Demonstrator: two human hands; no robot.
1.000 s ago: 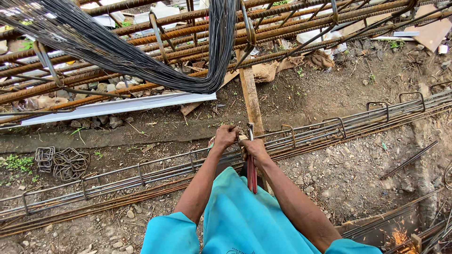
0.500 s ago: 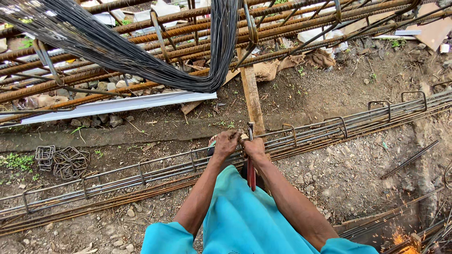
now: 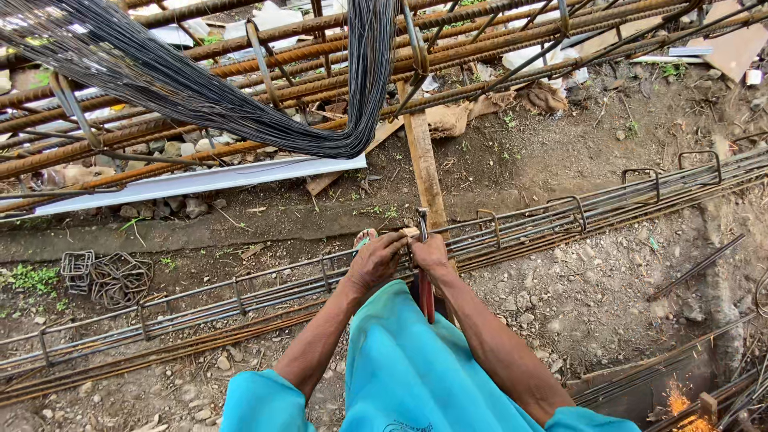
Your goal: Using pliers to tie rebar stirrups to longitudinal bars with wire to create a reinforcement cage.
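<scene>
Far left, near the ground: loose pile of bent stirrups (image 3: 108, 276), lying apart from the work. Above, far side: hanging bundle of black tie wire (image 3: 240, 104) draped over rusty rebar stock (image 3: 480, 48). Running left to right across the middle: long rebar cage (image 3: 240, 292) on gravel, stirrups spaced along it, a wooden plank (image 3: 424, 172) crossing beneath at centre.

Step in hand, judged: tying a stirrup to the long bars at the centre joint. Done well, calls for the stirrup held square and tight against the bar, wire drawn snug before twisting, tool turned evenly, and stopped before the wire snaps.

Left hand (image 3: 376, 260): fingers curled down and closed over the top bar and stirrup at the joint, pressing them together. Wire under the fingers not discernible.

Right hand (image 3: 432, 254): just beside the left, touching the same joint, fingers wrapped shut around a red-handled tool (image 3: 426, 292), handle pointing near, metal head (image 3: 422, 218) rising just far of the knuckles at the joint.

Lower right: sparks (image 3: 678, 398) beside further bars.
</scene>
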